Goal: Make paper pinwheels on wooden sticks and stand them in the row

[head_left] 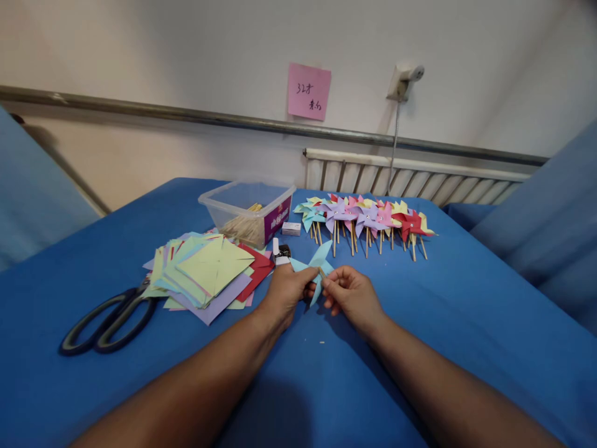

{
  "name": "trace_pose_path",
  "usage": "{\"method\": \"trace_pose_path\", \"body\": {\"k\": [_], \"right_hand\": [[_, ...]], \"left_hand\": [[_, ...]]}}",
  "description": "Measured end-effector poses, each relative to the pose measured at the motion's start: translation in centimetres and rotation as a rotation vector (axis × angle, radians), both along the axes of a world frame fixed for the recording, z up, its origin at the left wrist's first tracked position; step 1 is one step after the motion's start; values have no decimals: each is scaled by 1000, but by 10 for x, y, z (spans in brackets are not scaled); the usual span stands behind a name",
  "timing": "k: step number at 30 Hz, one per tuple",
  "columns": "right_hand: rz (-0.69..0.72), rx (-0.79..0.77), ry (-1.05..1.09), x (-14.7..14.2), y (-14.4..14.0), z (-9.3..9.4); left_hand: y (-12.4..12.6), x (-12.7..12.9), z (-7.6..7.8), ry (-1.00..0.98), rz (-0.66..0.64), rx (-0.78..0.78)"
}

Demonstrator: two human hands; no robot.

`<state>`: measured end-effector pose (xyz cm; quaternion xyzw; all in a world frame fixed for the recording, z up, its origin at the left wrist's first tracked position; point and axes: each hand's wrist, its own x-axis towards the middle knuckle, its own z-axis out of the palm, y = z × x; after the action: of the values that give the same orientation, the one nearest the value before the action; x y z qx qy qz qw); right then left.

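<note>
My left hand (285,291) and my right hand (352,294) meet over the blue cloth, both closed on a light blue paper pinwheel (319,259). A thin wooden stick (321,272) shows between the fingertips at the pinwheel's centre. The pinwheel's blades stick up and out past my fingers. Part of the stick is hidden by my hands.
A row of finished coloured pinwheels (368,218) on sticks lies behind. A stack of coloured paper squares (208,270) sits to the left, black scissors (109,320) beyond it. A clear plastic box (247,211) holds sticks; a small white box (291,228) is beside it. The table (466,311) wears blue cloth.
</note>
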<state>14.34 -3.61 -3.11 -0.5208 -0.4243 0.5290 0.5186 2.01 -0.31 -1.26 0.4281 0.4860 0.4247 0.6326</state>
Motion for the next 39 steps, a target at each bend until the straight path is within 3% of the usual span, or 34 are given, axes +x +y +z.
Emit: {"method": "trace_pose_path", "body": {"k": [19,31,39], "right_hand": [[-37,35,-27,2,1,0],[-84,63,-80,2,1,-2],[-91,67,-68,4,3,-6]], "left_hand": [[-5,2,7,-40,-8,-18],[1,1,-2,4,39,-34],[-1,1,1,0,46,-34]]}}
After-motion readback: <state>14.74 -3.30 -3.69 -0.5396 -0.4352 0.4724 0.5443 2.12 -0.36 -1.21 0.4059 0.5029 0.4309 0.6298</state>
